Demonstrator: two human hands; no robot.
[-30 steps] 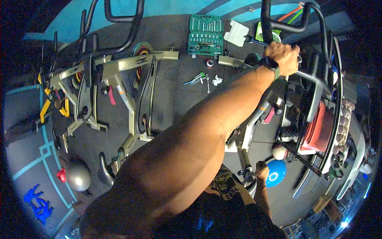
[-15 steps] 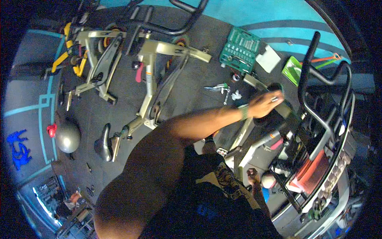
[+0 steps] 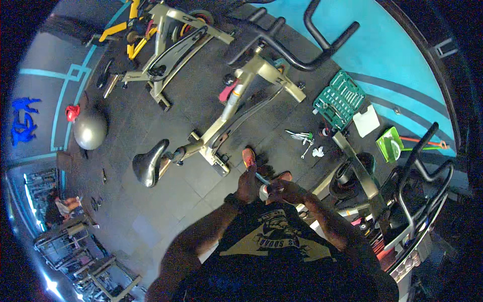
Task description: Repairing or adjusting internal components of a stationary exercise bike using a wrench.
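Note:
In front of my dark shirt, my left hand (image 3: 246, 187) and my right hand (image 3: 284, 191) come close together, both with curled fingers. A thin bluish-grey piece (image 3: 261, 178) shows between them, along with a small white rounded thing (image 3: 263, 192). What exactly these are, and how each hand grips them, is too small and dark to tell. Beyond the hands, a red-orange shoe (image 3: 248, 157) stands on the floor. On the right is a partly seen exercise bike frame (image 3: 359, 171).
A spin bike (image 3: 221, 118) stands ahead, with another bike (image 3: 168, 55) farther left. Near the blue wall lie an open green socket set (image 3: 339, 99), hand tools (image 3: 302, 137), a white sheet (image 3: 366, 121) and a green tray (image 3: 389, 145). A grey exercise ball (image 3: 91, 131) sits left.
My left arm has drawn back from the right-hand bike, and my right hand has come up from the lower right. Both hands now meet before my body. The view has shifted.

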